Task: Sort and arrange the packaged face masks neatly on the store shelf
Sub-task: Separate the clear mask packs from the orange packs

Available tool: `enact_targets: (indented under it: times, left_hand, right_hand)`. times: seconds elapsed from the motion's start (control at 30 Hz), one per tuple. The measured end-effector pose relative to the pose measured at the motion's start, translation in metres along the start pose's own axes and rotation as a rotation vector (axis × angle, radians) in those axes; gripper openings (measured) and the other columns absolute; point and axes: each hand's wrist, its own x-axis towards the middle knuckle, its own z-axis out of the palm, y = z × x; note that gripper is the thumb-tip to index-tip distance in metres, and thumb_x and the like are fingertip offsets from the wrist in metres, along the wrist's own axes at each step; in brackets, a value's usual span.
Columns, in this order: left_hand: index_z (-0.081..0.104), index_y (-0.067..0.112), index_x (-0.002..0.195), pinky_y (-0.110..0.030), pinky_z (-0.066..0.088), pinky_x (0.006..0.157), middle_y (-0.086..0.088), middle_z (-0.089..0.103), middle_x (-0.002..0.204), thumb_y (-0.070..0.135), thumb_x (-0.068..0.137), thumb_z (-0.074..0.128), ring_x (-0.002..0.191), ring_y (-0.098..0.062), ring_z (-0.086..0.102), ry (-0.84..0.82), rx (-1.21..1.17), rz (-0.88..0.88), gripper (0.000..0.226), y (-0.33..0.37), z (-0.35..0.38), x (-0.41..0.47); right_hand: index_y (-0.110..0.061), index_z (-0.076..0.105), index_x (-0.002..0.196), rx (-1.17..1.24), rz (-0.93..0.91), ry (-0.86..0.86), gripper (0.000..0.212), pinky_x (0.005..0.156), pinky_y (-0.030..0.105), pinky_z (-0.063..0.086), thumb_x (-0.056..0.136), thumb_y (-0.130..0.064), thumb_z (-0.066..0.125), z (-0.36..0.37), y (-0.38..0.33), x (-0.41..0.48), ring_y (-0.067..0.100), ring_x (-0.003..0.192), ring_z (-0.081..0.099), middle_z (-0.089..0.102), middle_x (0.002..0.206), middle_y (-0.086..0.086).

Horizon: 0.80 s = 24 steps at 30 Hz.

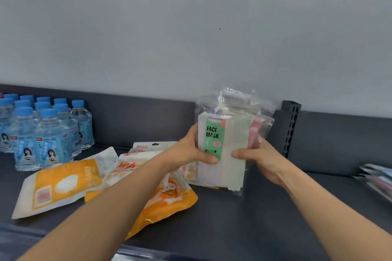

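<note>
A stack of clear-plastic face mask packs, the front one with a green "FACE MASK" label, stands upright on the dark shelf. My left hand grips its left edge with the thumb across the front. My right hand grips its right side, thumb on the front. Several orange and white mask pouches lie flat and overlapping to the left, partly under my left forearm.
A group of small water bottles with blue caps stands at the far left of the shelf. A slotted black shelf upright rises just right of the held stack. More flat packs lie at the right edge.
</note>
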Motion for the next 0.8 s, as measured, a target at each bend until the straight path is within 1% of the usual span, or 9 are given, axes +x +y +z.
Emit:
enact_targets:
  times: [0.07,0.13,0.23,0.3,0.4,0.47,0.53,0.67,0.8]
  left_hand:
    - [0.031,0.025,0.142,-0.031,0.056,0.087,-0.002,0.060,0.127,-0.009,0.068,0.079,0.112,-0.015,0.063,-0.034,0.046,-0.024,0.095,0.000,0.004,0.001]
    - [0.039,0.019,0.137,-0.031,0.057,0.087,-0.003,0.064,0.123,-0.008,0.067,0.080,0.109,-0.015,0.065,-0.032,0.059,-0.026,0.086,0.000,0.007,0.004]
    - [0.049,0.016,0.129,-0.035,0.057,0.088,0.000,0.070,0.116,0.001,0.066,0.085,0.104,-0.014,0.068,-0.013,0.093,-0.028,0.074,-0.001,0.012,0.010]
    - [0.055,0.017,0.123,-0.032,0.058,0.085,0.002,0.072,0.110,0.005,0.068,0.084,0.099,-0.013,0.070,0.012,0.087,-0.031,0.063,0.001,0.019,0.016]
    - [0.063,0.019,0.109,-0.017,0.055,0.064,0.005,0.074,0.099,0.010,0.077,0.079,0.083,-0.005,0.072,0.029,0.021,-0.026,0.037,0.014,0.041,0.024]
    - [0.066,0.018,0.108,-0.018,0.054,0.056,0.003,0.075,0.097,0.018,0.080,0.077,0.075,-0.004,0.072,0.046,-0.047,-0.065,0.030,0.024,0.061,0.031]
    - [0.066,0.016,0.112,-0.025,0.056,0.059,0.000,0.075,0.101,0.028,0.082,0.075,0.082,-0.012,0.072,0.051,-0.100,-0.115,0.034,0.034,0.086,0.037]
    - [0.066,0.015,0.112,-0.027,0.054,0.056,0.000,0.073,0.098,0.035,0.086,0.070,0.082,-0.014,0.069,0.042,-0.181,-0.171,0.033,0.054,0.145,0.049]
    - [0.063,0.013,0.115,-0.042,0.057,0.080,-0.004,0.073,0.106,0.039,0.084,0.072,0.096,-0.023,0.069,-0.007,-0.243,-0.221,0.041,0.068,0.208,0.065]
  right_hand:
    - [-0.020,0.054,0.131,-0.077,0.034,-0.066,0.068,0.080,0.024,0.055,0.073,0.005,0.078,-0.004,0.003,-0.005,0.016,0.108,0.068,0.072,0.118,0.001]
    - [-0.030,0.052,0.129,-0.113,0.072,-0.137,0.070,0.080,0.021,0.055,0.073,0.003,0.079,-0.005,0.004,-0.010,0.011,0.109,0.067,0.070,0.121,-0.003]
    - [-0.033,0.051,0.129,-0.114,0.069,-0.117,0.068,0.087,0.025,0.055,0.077,0.004,0.075,-0.008,0.009,-0.014,0.013,0.113,0.066,0.069,0.123,-0.002]
    - [-0.026,0.049,0.133,-0.085,0.056,-0.011,0.069,0.089,0.030,0.056,0.076,0.001,0.078,-0.013,0.011,-0.016,0.017,0.112,0.067,0.069,0.124,0.002]
    - [-0.013,0.048,0.128,-0.054,0.070,0.302,0.067,0.082,0.034,0.060,0.072,-0.012,0.085,-0.026,0.007,-0.026,0.021,0.102,0.070,0.067,0.120,0.008]
    - [-0.011,0.051,0.124,-0.019,0.054,0.457,0.058,0.077,0.035,0.061,0.076,-0.016,0.082,-0.038,0.000,-0.037,0.022,0.096,0.070,0.067,0.114,0.007]
    - [-0.012,0.054,0.123,-0.017,0.042,0.517,0.052,0.081,0.037,0.060,0.079,-0.020,0.080,-0.053,-0.008,-0.051,0.023,0.097,0.070,0.068,0.114,0.006]
    - [-0.011,0.058,0.122,-0.072,0.048,0.612,0.049,0.084,0.039,0.059,0.079,-0.024,0.080,-0.097,-0.022,-0.080,0.023,0.097,0.070,0.069,0.113,0.005]
    - [-0.012,0.060,0.120,-0.116,0.066,0.688,0.052,0.088,0.044,0.058,0.076,-0.026,0.083,-0.154,-0.031,-0.114,0.025,0.097,0.071,0.070,0.114,0.007]
